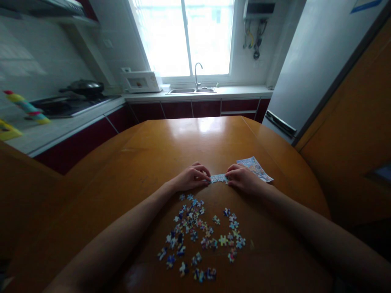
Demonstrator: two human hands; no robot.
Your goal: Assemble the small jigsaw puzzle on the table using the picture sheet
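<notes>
A short joined strip of light blue jigsaw puzzle pieces [218, 178] lies on the wooden table [195, 140] between my hands. My left hand [193, 177] grips the strip's left end, fingers curled together. At the right end, my right hand [242, 178] pinches the strip between thumb and fingers. Both hands rest low on the tabletop, and their fingertips partly hide the strip's ends. Just behind my right hand is a printed picture sheet [258, 169], partly covered by it. Nearer to me, many loose jigsaw pieces [191, 215] are scattered between my forearms.
Past the table's far edge runs a counter with a sink [183, 91], a faucet [197, 75] and a white microwave [142, 82]. A lidded pan [84, 87] stands on the stove at left. The refrigerator [308, 61] is at right.
</notes>
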